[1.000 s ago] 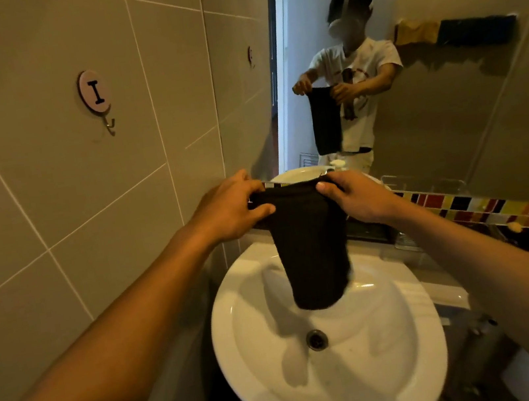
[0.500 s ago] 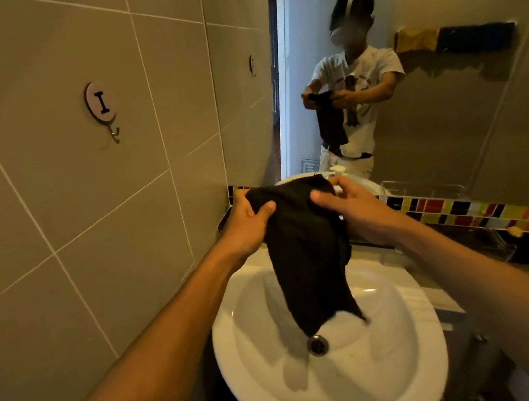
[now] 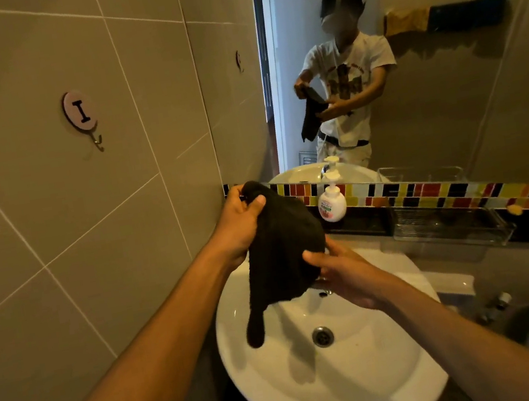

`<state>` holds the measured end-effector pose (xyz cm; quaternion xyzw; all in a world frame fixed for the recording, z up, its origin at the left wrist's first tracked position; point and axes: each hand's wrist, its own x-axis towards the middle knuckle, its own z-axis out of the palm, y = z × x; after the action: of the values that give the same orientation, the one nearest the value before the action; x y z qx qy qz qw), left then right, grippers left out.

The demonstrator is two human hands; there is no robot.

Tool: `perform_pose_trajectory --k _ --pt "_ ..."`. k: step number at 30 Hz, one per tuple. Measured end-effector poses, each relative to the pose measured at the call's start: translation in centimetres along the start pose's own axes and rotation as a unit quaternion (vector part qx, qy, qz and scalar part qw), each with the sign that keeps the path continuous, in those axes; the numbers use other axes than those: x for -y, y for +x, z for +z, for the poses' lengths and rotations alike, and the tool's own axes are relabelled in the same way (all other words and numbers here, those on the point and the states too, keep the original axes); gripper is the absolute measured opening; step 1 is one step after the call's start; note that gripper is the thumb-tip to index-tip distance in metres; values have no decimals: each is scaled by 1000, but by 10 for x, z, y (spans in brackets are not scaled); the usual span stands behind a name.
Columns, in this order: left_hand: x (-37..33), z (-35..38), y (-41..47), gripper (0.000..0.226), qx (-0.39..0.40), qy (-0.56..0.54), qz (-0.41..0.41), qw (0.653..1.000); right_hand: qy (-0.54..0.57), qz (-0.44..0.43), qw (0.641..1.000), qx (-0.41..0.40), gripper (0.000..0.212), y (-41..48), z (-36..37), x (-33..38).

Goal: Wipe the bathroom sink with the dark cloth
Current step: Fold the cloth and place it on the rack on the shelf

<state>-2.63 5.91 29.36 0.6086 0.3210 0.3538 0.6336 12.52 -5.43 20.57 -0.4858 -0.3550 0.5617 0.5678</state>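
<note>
None of the sink (image 3: pixel 320 389) looks wiped yet: the left hand (image 3: pixel 239 225) and right hand (image 3: pixel 344 272) both clutch the cloth (image 3: pixel 280 246), bunched in the air above the bowl.

Bare forearms; mirror shows white printed T-shirt (image 3: pixel 350 82), seemingly short-sleeved.

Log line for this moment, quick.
stage: cloth prep | left hand: grips dark cloth top | right hand: holds lower edge | sink: not yet touched
</note>
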Motion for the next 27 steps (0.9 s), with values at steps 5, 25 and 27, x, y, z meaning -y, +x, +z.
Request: perform_pose_trajectory --k 5,25,27 --pt "19 -9 3 40 -58 -49 -30 997 -136 -35 987 -74 46 4 4 -3" --pt "150 124 -8 76 145 -67 -306 939 -227 -76 945 -223 31 -31 -102 64" --pt "146 141 4 74 174 -49 -294 938 -212 -71 948 -226 31 -35 -122 69"
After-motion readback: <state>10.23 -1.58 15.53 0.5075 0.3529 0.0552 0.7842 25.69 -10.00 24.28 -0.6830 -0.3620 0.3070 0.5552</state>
